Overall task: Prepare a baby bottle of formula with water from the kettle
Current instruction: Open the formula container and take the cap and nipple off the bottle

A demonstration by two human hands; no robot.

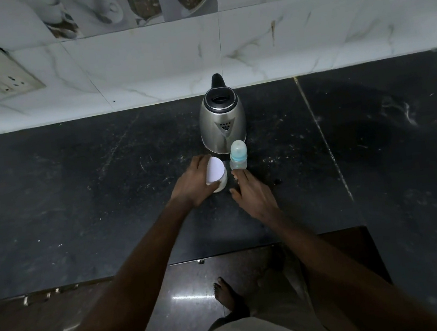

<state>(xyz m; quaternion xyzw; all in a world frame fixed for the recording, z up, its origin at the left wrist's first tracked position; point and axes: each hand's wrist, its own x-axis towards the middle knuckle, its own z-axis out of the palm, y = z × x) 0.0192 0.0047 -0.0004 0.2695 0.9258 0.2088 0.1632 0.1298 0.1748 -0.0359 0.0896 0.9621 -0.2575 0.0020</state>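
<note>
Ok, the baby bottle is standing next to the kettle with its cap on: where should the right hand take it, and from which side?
Probably around the clear lower body of the baby bottle, below the teal collar, coming from the near right, where the right hand already is. The bottle stands upright; the domed cap looks too smooth to grip, the kettle blocks the far side, and the left hand with its white container crowds the left.

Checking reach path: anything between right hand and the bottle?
Nothing. In the head view the right hand sits just short of the bottle, fingers at its base; only bare counter between.
</note>
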